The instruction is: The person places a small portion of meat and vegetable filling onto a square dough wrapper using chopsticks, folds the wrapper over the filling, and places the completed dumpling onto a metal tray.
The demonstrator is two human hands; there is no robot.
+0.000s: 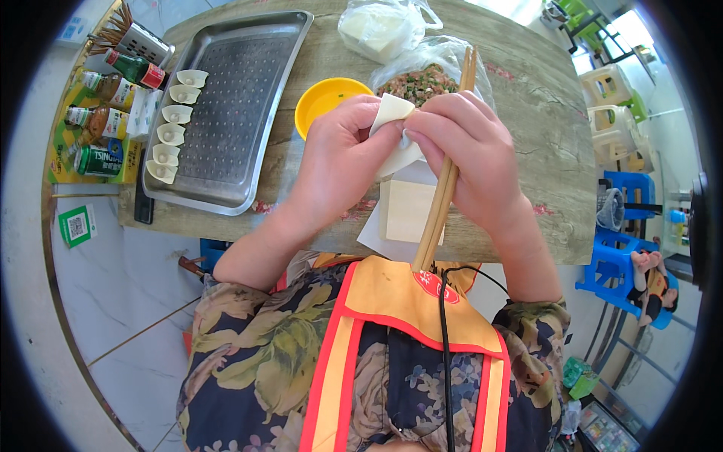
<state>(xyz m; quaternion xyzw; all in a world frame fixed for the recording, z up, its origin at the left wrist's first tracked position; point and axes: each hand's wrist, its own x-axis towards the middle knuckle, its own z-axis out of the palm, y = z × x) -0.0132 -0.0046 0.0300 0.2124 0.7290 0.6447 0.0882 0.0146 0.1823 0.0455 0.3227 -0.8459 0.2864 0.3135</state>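
Observation:
Between both hands, over the table's near side, a partly folded wonton wrapper is pinched. My left hand grips its left side with thumb and fingers. On the other side my right hand pinches the wrapper's edge and also keeps a pair of wooden chopsticks in its palm, their ends slanting down toward my apron. Below the hands lies a stack of square wrappers on white paper. Behind them, minced meat filling with chopped greens sits in a clear plastic bag, partly hidden by the fingers.
A perforated metal tray at left carries a column of several folded wontons. A yellow bowl stands beside my left hand. Farther back is a plastic bag of white contents. Bottles and a chopstick holder line the left edge.

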